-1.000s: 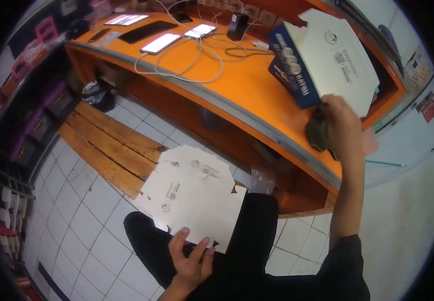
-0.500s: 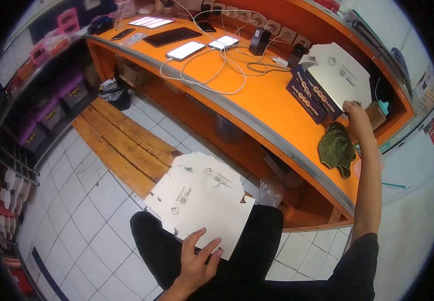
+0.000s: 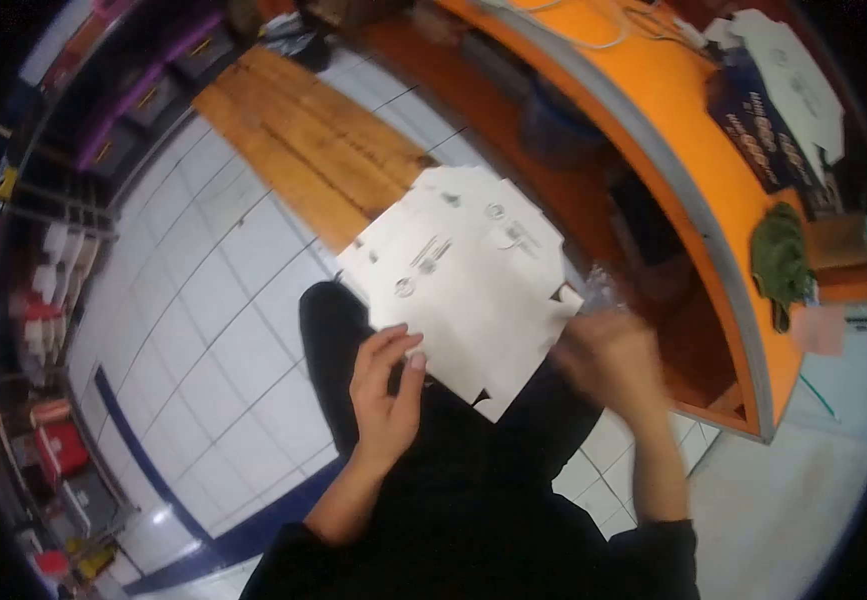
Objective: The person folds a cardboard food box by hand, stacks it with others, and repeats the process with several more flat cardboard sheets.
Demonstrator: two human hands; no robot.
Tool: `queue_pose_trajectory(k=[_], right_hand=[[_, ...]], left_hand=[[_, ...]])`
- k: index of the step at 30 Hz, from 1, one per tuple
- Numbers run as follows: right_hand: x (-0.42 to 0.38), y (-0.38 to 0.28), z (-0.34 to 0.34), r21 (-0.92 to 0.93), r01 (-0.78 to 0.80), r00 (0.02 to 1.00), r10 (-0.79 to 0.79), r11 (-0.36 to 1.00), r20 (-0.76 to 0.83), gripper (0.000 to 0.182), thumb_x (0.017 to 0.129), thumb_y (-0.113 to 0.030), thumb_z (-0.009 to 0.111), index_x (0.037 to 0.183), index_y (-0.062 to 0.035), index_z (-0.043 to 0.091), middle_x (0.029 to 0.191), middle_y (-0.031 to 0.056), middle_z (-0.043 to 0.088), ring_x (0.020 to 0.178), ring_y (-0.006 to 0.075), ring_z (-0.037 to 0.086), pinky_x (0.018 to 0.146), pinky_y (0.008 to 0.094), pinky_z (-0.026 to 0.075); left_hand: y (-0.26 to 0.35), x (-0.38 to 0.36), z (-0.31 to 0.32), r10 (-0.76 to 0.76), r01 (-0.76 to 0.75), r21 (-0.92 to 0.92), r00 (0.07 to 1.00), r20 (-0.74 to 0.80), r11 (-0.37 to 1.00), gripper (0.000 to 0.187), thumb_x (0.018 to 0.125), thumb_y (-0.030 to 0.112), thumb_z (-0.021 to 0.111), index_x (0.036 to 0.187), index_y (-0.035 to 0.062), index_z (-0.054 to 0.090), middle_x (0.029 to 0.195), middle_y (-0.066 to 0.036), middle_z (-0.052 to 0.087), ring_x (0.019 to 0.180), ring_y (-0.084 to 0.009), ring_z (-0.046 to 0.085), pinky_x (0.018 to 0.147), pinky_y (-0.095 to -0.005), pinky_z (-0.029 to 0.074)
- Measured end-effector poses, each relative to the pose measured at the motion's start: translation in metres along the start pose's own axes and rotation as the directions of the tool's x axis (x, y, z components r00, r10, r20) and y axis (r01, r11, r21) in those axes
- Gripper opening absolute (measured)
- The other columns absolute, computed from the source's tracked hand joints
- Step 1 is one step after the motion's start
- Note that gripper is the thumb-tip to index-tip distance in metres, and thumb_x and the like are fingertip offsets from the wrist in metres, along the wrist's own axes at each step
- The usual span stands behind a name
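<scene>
Here, illegibly small black print (image 3: 423,264) on the white cardboard (image 3: 478,310)

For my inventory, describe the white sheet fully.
The white sheet looks like cardboard, with notched edges and two dark prints, each with a round emblem. It lies flat across the lap, its far end hiding part of the wooden bench. The left hand touches its near edge; the blurred right hand is at its right side, contact unclear.

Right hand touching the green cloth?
Apart. In the head view, the counter's grey edge shows plainly between the blurred right hand and the green cloth.
</scene>
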State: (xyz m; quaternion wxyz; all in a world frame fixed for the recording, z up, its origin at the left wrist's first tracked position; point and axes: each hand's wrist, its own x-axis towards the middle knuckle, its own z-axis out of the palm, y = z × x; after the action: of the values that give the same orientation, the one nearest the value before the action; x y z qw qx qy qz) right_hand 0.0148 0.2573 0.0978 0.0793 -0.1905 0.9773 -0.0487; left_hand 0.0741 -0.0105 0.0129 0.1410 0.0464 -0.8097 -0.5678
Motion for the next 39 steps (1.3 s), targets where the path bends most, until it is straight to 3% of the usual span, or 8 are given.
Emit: queue_pose_trajectory(k=[5, 9, 16, 18, 19, 22, 25, 39], right_hand=[[-0.016, -0.045, 0.170, 0.379, -0.006, 0.987, -0.054, 0.925, 0.149, 0.027, 0.082, -0.031, 0.079, 0.099, -0.0109, 0.071, 0.090, 0.0114, 0.073, 0.081, 0.0334, 0.070, 0.074, 0.0432, 0.056], [-0.014, -0.082, 0.191, 0.242, 0.025, 0.992, 0.007, 0.970, -0.129, 0.026, 0.082, -0.030, 0.078, 0.094, -0.0085, 0.067, 0.088, 0.0131, 0.071, 0.083, 0.0329, 0.070, 0.072, 0.0446, 0.056], [0.000, -0.066, 0.206, 0.432, -0.096, 0.995, 0.080, 0.897, 0.055, 0.027, 0.086, -0.026, 0.074, 0.097, -0.0019, 0.068, 0.083, 0.0160, 0.070, 0.081, 0.0360, 0.070, 0.073, 0.0466, 0.055], [0.003, -0.051, 0.197, 0.643, -0.324, 0.946, 0.225, 0.694, 0.233, 0.025, 0.091, -0.020, 0.072, 0.101, 0.0023, 0.069, 0.081, 0.0148, 0.071, 0.076, 0.0284, 0.070, 0.072, 0.0408, 0.055], [0.005, -0.043, 0.196, 0.643, -0.315, 0.949, 0.220, 0.698, 0.227, 0.025, 0.091, -0.020, 0.072, 0.101, 0.0023, 0.069, 0.081, 0.0148, 0.071, 0.076, 0.0284, 0.070, 0.072, 0.0408, 0.055], [0.002, -0.029, 0.188, 0.906, -0.423, 0.899, 0.144, 0.032, 0.414, 0.016, 0.099, -0.012, 0.066, 0.104, 0.0025, 0.071, 0.084, 0.0021, 0.071, 0.075, 0.0085, 0.061, 0.071, 0.0276, 0.051], [0.001, -0.028, 0.157, 0.887, -0.455, 0.890, 0.061, 0.081, 0.451, 0.018, 0.100, -0.014, 0.064, 0.101, 0.0020, 0.071, 0.086, -0.0008, 0.070, 0.077, 0.0081, 0.061, 0.072, 0.0280, 0.050], [-0.004, -0.052, 0.105, 0.862, -0.234, 0.967, 0.202, 0.450, 0.157, 0.033, 0.093, -0.019, 0.068, 0.123, -0.0060, 0.068, 0.093, 0.0183, 0.074, 0.081, 0.0286, 0.072, 0.075, 0.0363, 0.053]], left_hand=[[-0.020, 0.008, -0.017, -0.118, 0.118, -0.005, 0.993, -0.014, 0.993, 0.021, 0.093, 0.009, 0.069, 0.112, 0.0002, 0.072, 0.111, -0.017, 0.068, 0.096, -0.0260, 0.068, 0.084, -0.0336, 0.054], [-0.039, 0.006, -0.016, -0.246, 0.196, 0.218, 0.942, 0.229, 0.956, 0.021, 0.095, 0.015, 0.067, 0.111, 0.0033, 0.073, 0.100, -0.014, 0.070, 0.080, -0.0236, 0.068, 0.070, -0.0334, 0.053], [-0.052, -0.014, -0.014, -0.341, 0.174, 0.352, 0.797, 0.498, 0.920, 0.021, 0.095, 0.019, 0.066, 0.110, 0.0062, 0.073, 0.101, -0.016, 0.072, 0.091, -0.0318, 0.070, 0.078, -0.0414, 0.055], [-0.049, -0.016, -0.015, -0.490, 0.132, 0.506, 0.539, 0.685, 0.852, 0.022, 0.094, 0.020, 0.062, 0.109, 0.0090, 0.074, 0.102, -0.017, 0.073, 0.101, -0.0381, 0.068, 0.085, -0.0466, 0.054], [-0.050, -0.017, -0.011, -0.487, 0.132, 0.504, 0.547, 0.681, 0.853, 0.022, 0.094, 0.020, 0.062, 0.109, 0.0090, 0.074, 0.102, -0.017, 0.073, 0.101, -0.0381, 0.068, 0.085, -0.0466, 0.054], [-0.063, -0.027, 0.005, -0.353, 0.152, 0.416, 0.814, 0.462, 0.897, 0.026, 0.095, 0.013, 0.060, 0.119, 0.0090, 0.071, 0.107, -0.017, 0.070, 0.098, -0.0359, 0.068, 0.086, -0.0433, 0.053], [-0.061, -0.015, 0.026, -0.164, 0.164, -0.006, 0.986, 0.011, 0.986, 0.031, 0.096, 0.008, 0.060, 0.127, 0.0080, 0.068, 0.120, -0.018, 0.062, 0.102, -0.0320, 0.065, 0.087, -0.0418, 0.053], [-0.025, 0.029, 0.029, 0.449, -0.602, 0.264, 0.765, 0.461, 0.754, 0.039, 0.074, 0.004, 0.078, 0.111, 0.0151, 0.076, 0.130, -0.015, 0.065, 0.099, -0.0279, 0.067, 0.088, -0.0390, 0.050]])
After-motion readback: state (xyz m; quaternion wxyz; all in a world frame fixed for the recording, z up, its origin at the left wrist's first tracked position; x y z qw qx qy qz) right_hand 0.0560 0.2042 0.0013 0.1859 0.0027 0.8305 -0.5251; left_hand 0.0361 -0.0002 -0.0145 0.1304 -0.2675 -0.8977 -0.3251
